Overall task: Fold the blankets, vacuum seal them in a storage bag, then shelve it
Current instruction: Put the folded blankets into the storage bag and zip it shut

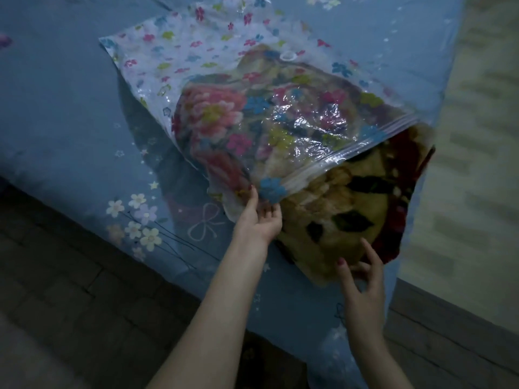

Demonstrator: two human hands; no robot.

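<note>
- Head view: a folded blanket (331, 197) lies on the bed (56, 113), mostly inside a flowered storage bag (224, 88).
- Left hand (259, 217) pinches the bag's open mouth; right hand (362, 279), fingers spread, presses the blanket's protruding end.
- Left to do, by my judgement: zipping, vacuuming, shelving.

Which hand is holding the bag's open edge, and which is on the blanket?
The left hand grips the bag at its open edge. The right hand is lower, fingers spread against the blanket end sticking out.
</note>
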